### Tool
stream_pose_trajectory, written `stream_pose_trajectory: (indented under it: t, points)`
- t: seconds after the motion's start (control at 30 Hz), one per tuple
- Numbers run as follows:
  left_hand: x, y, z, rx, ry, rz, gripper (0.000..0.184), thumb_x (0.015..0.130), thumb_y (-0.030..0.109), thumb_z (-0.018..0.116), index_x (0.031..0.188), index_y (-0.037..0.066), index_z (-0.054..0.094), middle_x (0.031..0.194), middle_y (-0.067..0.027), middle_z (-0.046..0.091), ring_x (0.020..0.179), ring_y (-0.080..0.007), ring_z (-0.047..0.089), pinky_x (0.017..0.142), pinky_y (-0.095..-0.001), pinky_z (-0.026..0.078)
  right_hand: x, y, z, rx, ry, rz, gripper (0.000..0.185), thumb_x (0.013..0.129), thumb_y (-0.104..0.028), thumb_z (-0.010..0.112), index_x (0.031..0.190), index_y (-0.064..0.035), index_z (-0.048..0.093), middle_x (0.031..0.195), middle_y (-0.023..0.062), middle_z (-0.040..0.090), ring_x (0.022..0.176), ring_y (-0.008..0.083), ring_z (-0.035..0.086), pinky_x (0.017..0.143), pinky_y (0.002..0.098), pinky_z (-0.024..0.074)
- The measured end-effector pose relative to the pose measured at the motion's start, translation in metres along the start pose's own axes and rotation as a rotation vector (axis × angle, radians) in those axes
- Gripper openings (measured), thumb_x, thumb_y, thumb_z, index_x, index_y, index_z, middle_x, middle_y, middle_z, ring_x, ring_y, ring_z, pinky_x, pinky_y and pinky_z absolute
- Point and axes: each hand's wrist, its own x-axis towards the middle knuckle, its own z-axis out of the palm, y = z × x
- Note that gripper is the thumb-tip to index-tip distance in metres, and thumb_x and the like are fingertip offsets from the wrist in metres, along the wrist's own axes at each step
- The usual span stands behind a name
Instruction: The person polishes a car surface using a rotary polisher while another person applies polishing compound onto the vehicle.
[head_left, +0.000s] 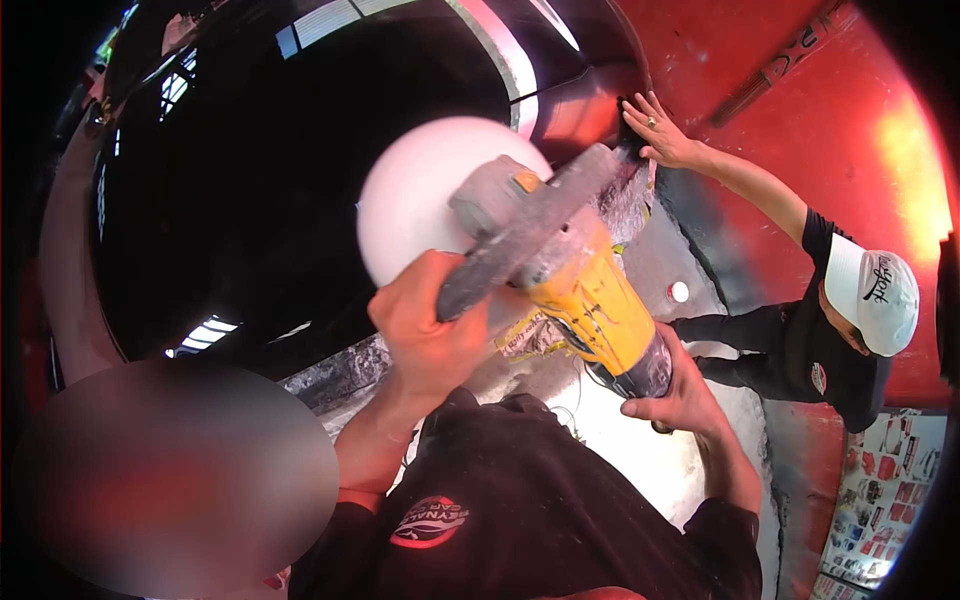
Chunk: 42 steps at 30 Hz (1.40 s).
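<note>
A yellow polisher (600,305) with a dark bar handle is between my hands, in front of a glossy black car panel (250,200). My left hand (428,315) is closed around the near end of the bar handle. Lower right, my right hand (685,390) wraps around the dark rear end of the yellow body. The polisher's round white pad (415,195) is smeared, as if spinning, and faces the panel. Whether the pad touches the panel is hard to tell.
At right, a person in a white cap (875,295) stretches a hand (660,135) toward the car's edge beside a red wall (850,120). Crumpled masking covering (530,335) lies below the panel. A small white round item (679,291) rests on the floor. A blurred oval covers the lower left.
</note>
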Motion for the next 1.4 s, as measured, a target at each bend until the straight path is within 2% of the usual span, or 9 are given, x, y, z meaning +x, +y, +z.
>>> stream_pose_trajectory:
  t: [0.07,0.1,0.23,0.37,0.6,1.0,1.2,1.27,1.4]
  points:
    - [0.007,0.002,0.018,-0.034,-0.049,0.069,0.014,0.076,-0.001,0.076,0.084,0.001,0.064,0.069,-0.0135,0.061,0.057,-0.0293,0.064,0.054,-0.0355,0.048,0.0,0.026,-0.009,0.037,0.008,-0.033,0.112,0.066,-0.019,0.097,0.153,0.0016,0.031,0.14,0.0127,0.054,0.133,0.0221,0.051,0.114,0.0385,0.0376]
    - [0.014,0.0,0.027,-0.055,-0.062,0.095,0.015,0.078,-0.002,0.079,0.083,-0.001,0.065,0.065,-0.0087,0.062,0.057,-0.0122,0.06,0.055,-0.0276,0.046,0.0,0.033,-0.01,0.106,0.031,-0.047,0.11,0.065,-0.018,0.096,0.153,0.0017,0.033,0.14,0.0126,0.054,0.131,0.0219,0.051,0.112,0.0382,0.039]
    - [0.055,0.0,0.061,-0.152,-0.068,0.114,0.014,0.079,-0.001,0.078,0.086,0.0,0.065,0.068,-0.0136,0.065,0.059,-0.0195,0.067,0.056,-0.0325,0.049,0.012,0.023,-0.017,0.149,0.126,-0.056,0.099,0.067,-0.02,0.093,0.147,0.0036,0.039,0.128,0.0096,0.059,0.119,0.0176,0.057,0.105,0.0346,0.0436]
    - [0.088,-0.02,0.076,-0.234,-0.033,0.128,0.014,0.08,0.001,0.077,0.086,0.0,0.065,0.07,-0.0159,0.067,0.062,-0.0216,0.07,0.057,-0.034,0.05,0.035,-0.001,-0.011,0.124,0.179,-0.04,0.09,0.068,-0.026,0.088,0.141,0.0002,0.043,0.095,0.0038,0.062,0.068,0.0089,0.06,0.054,0.0239,0.0511]
    - [0.056,-0.017,-0.017,0.01,0.068,-0.02,0.013,0.081,-0.002,0.078,0.085,0.0,0.066,0.071,-0.0079,0.068,0.069,-0.006,0.063,0.062,-0.0258,0.049,0.047,-0.018,0.028,0.032,-0.012,-0.113,0.105,0.069,-0.016,0.092,0.153,0.0007,0.031,0.131,0.014,0.059,0.122,0.022,0.058,0.106,0.0378,0.0462]
    - [0.075,0.007,0.018,0.059,-0.04,-0.01,0.018,0.085,-0.001,0.079,0.083,-0.001,0.061,0.063,-0.0051,0.06,0.063,-0.0021,0.053,0.056,-0.0237,0.042,0.044,0.018,0.01,0.174,-0.046,-0.089,0.107,0.071,-0.021,0.092,0.154,0.0023,0.03,0.137,0.0155,0.058,0.129,0.0236,0.056,0.11,0.0371,0.044]
    - [0.129,0.005,0.135,-0.017,-0.261,0.049,0.01,0.085,0.011,0.076,0.086,0.004,0.069,0.068,-0.0181,0.067,0.063,-0.0304,0.071,0.059,-0.0386,0.053,0.049,0.025,-0.038,0.359,0.121,-0.065,0.082,0.075,-0.018,0.085,0.144,-0.0002,0.043,0.119,0.0056,0.062,0.103,0.0133,0.06,0.088,0.0304,0.0516]
    - [0.139,-0.009,0.173,-0.042,-0.218,0.164,0.01,0.086,0.011,0.076,0.087,0.002,0.072,0.066,-0.0133,0.067,0.059,-0.0189,0.066,0.056,-0.036,0.049,0.055,0.032,-0.05,0.441,0.175,-0.074,0.075,0.076,-0.017,0.085,0.138,-0.0018,0.046,0.11,0.0035,0.062,0.091,0.0116,0.061,0.077,0.0287,0.0533]
    - [0.143,-0.01,0.204,-0.047,-0.24,0.132,0.013,0.082,0.015,0.076,0.084,0.003,0.071,0.071,-0.02,0.067,0.07,-0.0409,0.068,0.062,-0.0445,0.051,0.061,0.04,-0.057,0.389,0.254,-0.073,0.065,0.078,-0.027,0.083,0.127,-0.0025,0.049,0.091,0.0045,0.06,0.066,0.012,0.06,0.057,0.0275,0.0527]
